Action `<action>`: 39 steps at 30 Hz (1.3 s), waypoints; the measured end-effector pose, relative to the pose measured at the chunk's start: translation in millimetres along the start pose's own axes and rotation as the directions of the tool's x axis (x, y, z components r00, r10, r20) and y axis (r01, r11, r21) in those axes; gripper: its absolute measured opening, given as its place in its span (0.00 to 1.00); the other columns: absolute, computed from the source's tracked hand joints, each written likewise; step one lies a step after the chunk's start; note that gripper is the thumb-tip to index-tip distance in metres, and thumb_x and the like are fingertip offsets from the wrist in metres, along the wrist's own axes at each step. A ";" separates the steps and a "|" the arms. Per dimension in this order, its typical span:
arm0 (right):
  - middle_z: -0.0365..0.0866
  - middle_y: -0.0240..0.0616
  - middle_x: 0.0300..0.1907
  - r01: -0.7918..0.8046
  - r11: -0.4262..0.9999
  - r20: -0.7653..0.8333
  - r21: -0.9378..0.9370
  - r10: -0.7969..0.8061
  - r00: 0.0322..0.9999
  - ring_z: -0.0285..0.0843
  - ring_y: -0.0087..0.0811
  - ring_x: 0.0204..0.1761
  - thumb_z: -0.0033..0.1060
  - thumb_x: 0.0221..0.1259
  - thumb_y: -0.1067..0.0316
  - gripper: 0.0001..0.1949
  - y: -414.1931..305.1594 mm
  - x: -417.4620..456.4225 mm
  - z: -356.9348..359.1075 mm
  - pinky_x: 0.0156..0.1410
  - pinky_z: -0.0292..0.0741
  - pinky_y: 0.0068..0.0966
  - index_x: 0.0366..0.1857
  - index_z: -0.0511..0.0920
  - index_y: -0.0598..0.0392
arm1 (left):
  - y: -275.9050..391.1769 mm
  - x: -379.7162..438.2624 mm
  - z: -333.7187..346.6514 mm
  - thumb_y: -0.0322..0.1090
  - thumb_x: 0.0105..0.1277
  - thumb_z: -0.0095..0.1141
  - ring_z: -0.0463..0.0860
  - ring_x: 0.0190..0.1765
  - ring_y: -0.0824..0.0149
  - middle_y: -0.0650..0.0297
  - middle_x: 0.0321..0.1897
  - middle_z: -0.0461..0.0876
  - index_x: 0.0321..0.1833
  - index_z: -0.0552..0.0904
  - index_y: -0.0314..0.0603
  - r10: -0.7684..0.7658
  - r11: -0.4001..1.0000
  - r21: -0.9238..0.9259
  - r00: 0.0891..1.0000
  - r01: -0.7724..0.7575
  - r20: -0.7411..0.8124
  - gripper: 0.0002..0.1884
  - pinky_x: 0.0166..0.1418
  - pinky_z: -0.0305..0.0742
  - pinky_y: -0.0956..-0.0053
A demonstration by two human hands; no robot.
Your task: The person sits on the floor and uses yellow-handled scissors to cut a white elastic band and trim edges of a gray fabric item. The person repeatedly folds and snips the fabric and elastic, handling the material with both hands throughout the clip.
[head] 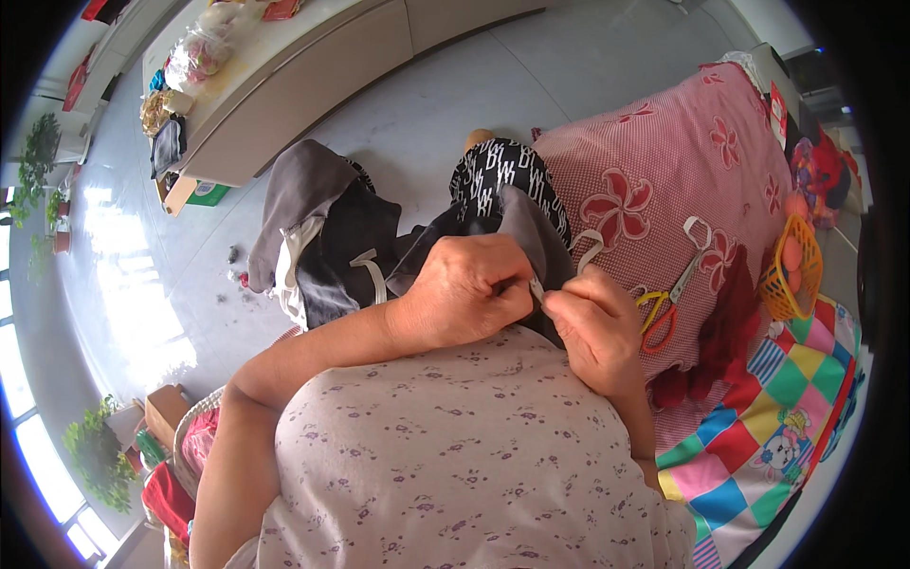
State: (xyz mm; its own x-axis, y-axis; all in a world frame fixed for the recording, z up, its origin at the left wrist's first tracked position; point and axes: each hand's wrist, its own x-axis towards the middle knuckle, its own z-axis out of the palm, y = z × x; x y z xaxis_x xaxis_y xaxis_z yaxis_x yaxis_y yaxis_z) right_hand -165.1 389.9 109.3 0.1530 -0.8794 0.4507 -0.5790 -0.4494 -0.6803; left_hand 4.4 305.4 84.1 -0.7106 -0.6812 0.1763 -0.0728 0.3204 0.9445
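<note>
Black and grey fabric [341, 249] with a white part lies over my lap. My left hand [469, 284] and my right hand [597, 320] meet over it, fingers pinched on a small piece of white band between them. A white elastic band [590, 249] loops up beside my right fingers, and another white strip [377, 274] lies on the black fabric. To the right, scissors [672, 302] with yellow and red handles rest on the pink flowered cloth [661, 156]; a white loop touches their blades.
An orange plastic basket [768, 299] with round pink things stands at the right, near dark red fabric [732, 334] and a checkered colourful cloth [725, 441]. A long low cabinet [320, 85] holds plastic bags at upper left. Potted plants [99, 448] stand by the windows.
</note>
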 end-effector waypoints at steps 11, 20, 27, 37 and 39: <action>0.73 0.38 0.28 -0.200 0.977 -0.114 0.078 0.208 0.972 0.72 0.31 0.28 0.62 0.52 0.82 0.06 1.4 -4.7 3.5 0.32 0.69 0.22 0.33 0.77 0.62 | 6.3 -9.7 -10.9 0.23 0.63 0.52 0.72 0.31 0.76 0.68 0.28 0.76 0.31 0.78 0.36 -0.319 0.704 -0.605 0.926 0.373 0.199 0.04 0.34 0.70 0.81; 0.75 0.40 0.40 -0.269 0.959 -0.127 0.091 0.279 0.952 0.75 0.32 0.38 0.62 0.51 0.83 0.10 1.4 0.3 8.2 0.42 0.73 0.22 0.38 0.77 0.61 | 7.1 -6.7 -14.2 0.29 0.66 0.53 0.71 0.31 0.77 0.67 0.30 0.77 0.33 0.80 0.37 -0.388 0.582 -0.650 0.870 0.488 0.304 0.05 0.35 0.69 0.82; 0.77 0.43 0.38 -0.356 0.927 -0.375 -0.123 0.288 0.881 0.76 0.34 0.38 0.62 0.54 0.79 0.08 -3.6 -9.1 -0.2 0.43 0.73 0.25 0.38 0.79 0.61 | 3.3 -5.9 -14.6 0.29 0.65 0.54 0.72 0.31 0.77 0.66 0.30 0.78 0.35 0.81 0.38 -0.436 0.523 -0.702 0.859 0.484 0.267 0.04 0.36 0.69 0.81; 0.77 0.55 0.32 -0.648 0.128 -0.481 -0.751 0.566 0.669 0.75 0.52 0.33 0.56 0.59 0.66 0.11 144.4 -187.8 -57.1 0.37 0.70 0.44 0.33 0.77 0.66 | -10.6 -3.5 -10.8 0.30 0.66 0.56 0.73 0.30 0.76 0.66 0.29 0.78 0.37 0.81 0.37 -0.421 0.261 -0.885 0.871 0.385 0.254 0.04 0.37 0.69 0.82; 0.77 0.57 0.31 -0.694 0.138 -0.494 -0.707 0.606 0.624 0.74 0.56 0.34 0.54 0.58 0.65 0.11 155.6 -209.4 -55.5 0.37 0.70 0.46 0.32 0.77 0.65 | -11.6 -1.3 -11.6 0.29 0.66 0.56 0.73 0.30 0.76 0.66 0.29 0.78 0.37 0.82 0.37 -0.411 0.257 -0.884 0.872 0.392 0.267 0.04 0.37 0.70 0.82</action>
State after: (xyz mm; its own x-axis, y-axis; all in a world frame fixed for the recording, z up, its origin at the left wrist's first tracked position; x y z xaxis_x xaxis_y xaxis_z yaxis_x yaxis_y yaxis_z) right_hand -331.7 512.9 -58.8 -0.6510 -0.7433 0.1541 -0.7521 0.6590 0.0018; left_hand 14.3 294.9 76.1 -0.7760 -0.5500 -0.3086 0.3214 -0.7660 0.5568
